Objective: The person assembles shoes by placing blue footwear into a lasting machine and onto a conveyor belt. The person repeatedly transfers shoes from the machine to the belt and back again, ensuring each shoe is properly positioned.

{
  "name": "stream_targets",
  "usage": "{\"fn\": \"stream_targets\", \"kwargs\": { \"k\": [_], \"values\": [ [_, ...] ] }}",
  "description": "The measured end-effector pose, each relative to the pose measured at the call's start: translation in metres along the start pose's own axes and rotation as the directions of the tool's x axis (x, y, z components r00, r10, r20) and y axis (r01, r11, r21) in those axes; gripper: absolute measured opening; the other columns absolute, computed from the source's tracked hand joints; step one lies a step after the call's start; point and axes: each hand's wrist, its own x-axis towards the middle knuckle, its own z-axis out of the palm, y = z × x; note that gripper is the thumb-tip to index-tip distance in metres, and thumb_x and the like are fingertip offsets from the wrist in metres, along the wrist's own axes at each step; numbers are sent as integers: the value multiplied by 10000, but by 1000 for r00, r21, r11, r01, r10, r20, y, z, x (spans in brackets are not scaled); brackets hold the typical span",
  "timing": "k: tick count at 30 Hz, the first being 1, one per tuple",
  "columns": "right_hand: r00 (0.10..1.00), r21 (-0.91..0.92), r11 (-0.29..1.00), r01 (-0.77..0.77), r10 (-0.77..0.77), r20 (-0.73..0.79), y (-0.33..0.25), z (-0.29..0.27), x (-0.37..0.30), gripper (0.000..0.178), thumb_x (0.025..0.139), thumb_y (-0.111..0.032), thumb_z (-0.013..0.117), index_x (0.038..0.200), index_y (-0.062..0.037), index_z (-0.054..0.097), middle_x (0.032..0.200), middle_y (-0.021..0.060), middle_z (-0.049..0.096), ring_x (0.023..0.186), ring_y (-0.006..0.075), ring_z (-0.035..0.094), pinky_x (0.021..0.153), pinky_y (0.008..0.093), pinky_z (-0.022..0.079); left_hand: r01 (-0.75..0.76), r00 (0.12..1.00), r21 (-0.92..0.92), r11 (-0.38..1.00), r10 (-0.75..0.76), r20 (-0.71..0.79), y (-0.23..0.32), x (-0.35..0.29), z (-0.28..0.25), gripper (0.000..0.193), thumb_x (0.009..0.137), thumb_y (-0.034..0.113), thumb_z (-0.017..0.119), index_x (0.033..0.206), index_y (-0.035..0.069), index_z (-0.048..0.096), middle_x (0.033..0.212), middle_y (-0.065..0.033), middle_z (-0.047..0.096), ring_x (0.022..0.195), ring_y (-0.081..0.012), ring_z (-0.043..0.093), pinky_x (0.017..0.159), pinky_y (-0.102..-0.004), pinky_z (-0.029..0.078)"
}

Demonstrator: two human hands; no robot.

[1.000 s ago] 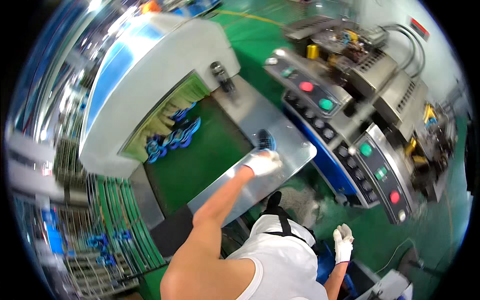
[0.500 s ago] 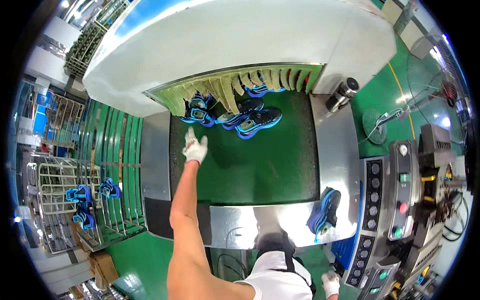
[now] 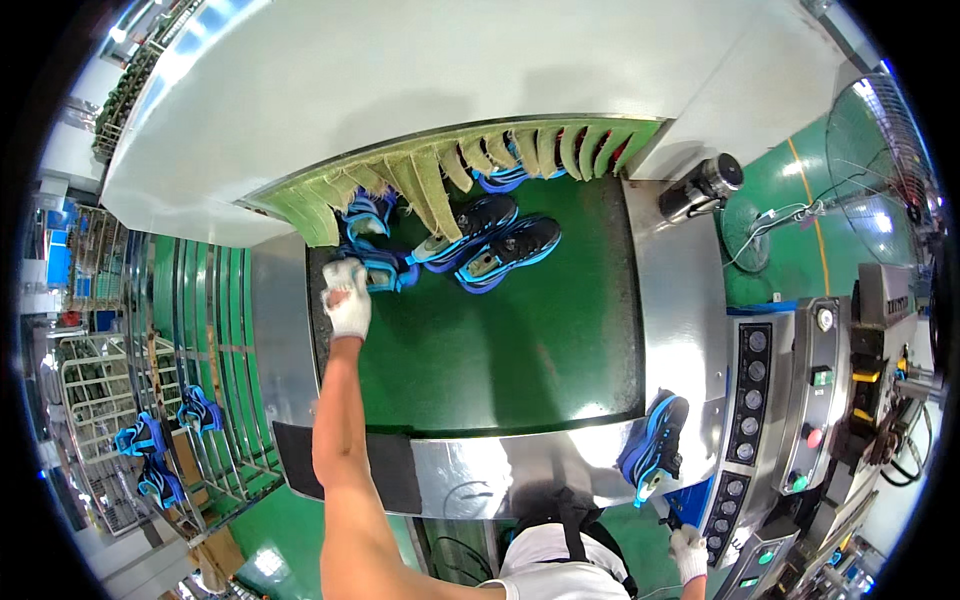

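Observation:
My left hand (image 3: 348,300), in a white glove, is closed at the left end of a black and blue sneaker (image 3: 388,270) on the green conveyor belt (image 3: 480,370). Its fingers are curled and partly hidden there. Behind that sneaker is another blue one (image 3: 368,215), under the fabric strips. Beside them, a pair of black and blue sneakers (image 3: 512,250) lies with toes pointing to the far right. My right hand (image 3: 688,552), also gloved, hangs low at the right by the control panel; its fingers are too small to read. A single sneaker (image 3: 656,445) rests on the metal ledge at front right.
A white machine housing (image 3: 450,70) spans the far side, with green fabric strips (image 3: 430,185) over its opening. A steel flask (image 3: 702,188) stands on the right ledge. Gauges line the control panel (image 3: 750,395). At left, a metal rack (image 3: 215,330) carries several blue shoes (image 3: 150,450).
My left hand has moved left to the sneaker, its fingers going from outstretched to curled. My right hand has come up slightly beside the panel. The whole view has shifted a little.

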Motion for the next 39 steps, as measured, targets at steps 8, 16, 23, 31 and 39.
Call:
{"fn": "stream_targets", "kwargs": {
  "k": [8, 16, 23, 31, 39],
  "values": [
    [792, 456, 724, 518, -607, 65, -123, 4, -90, 650, 850, -263, 790, 1348, 60, 527, 1338, 253, 621, 1278, 297, 606, 1036, 384, 502, -66, 871, -403, 913, 250, 424, 176, -175, -115, 166, 782, 144, 760, 899, 49, 690, 986, -177, 663, 917, -337, 654, 816, -440, 538],
    [335, -136, 444, 886, -813, -476, -123, -12, -109, 531, 738, -146, 627, 1240, 13, 552, 1151, 219, 630, 1019, 422, 623, 924, 468, 512, -174, 524, -944, 280, 838, 152, 457, -267, -192, 228, 787, 34, 790, 955, 35, 636, 958, -109, 641, 867, -223, 670, 750, -353, 552],
    [816, 768, 355, 533, -456, -356, 76, -106, -114, 702, 791, -384, 810, 1347, -35, 563, 1136, 158, 705, 1054, 240, 674, 941, 367, 523, -446, -50, -824, -350, 929, -367, 683, -340, -309, 441, 805, 8, 787, 1209, 19, 610, 1185, -143, 626, 970, -229, 664, 767, -314, 562],
    [869, 677, -545, 494, 321, -376, 248, -48, -147, 401, 777, -118, 766, 1138, 31, 672, 952, 4, 674, 755, 92, 603, 676, 275, 513, -31, -77, -998, -52, 996, -49, 887, -523, -263, 539, 948, 138, 675, 1419, -4, 456, 1363, -220, 552, 1241, -303, 604, 1039, -399, 504],
    [683, 538, -560, 630, 730, -39, 282, -2, -165, 693, 750, -188, 738, 1390, -89, 490, 1161, 15, 617, 912, 155, 619, 771, 314, 561, -432, 39, -773, 465, 866, 499, 1080, -649, -127, 784, 744, 435, 739, 1297, -83, 538, 1245, -299, 632, 1120, -393, 656, 978, -421, 503]
  ]
}}
